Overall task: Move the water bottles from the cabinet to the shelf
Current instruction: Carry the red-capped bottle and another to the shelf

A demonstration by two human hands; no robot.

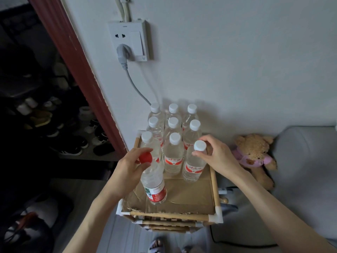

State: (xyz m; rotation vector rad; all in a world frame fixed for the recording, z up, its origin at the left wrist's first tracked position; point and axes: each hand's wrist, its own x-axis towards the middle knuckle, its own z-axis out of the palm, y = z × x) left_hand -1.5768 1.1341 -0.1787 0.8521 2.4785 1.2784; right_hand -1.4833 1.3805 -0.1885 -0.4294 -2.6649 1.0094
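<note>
The shoe rack (pixel 54 125) at left is lost in darkness; lower shelf tiers are largely hidden. The red-capped bottle (pixel 154 183) is gripped at its neck by the left hand (pixel 130 168), fingers curled, base on the cardboard-lined top tier (pixel 193 196). The white-capped bottle (pixel 194 161) is pinched at its cap by the right hand (pixel 217 154). Eight more bottles (pixel 173 139) stand beyond the fingertips.

Single head-worn wide-angle view, looking steeply down, close over the shelf (pixel 213 181) top, wall behind
</note>
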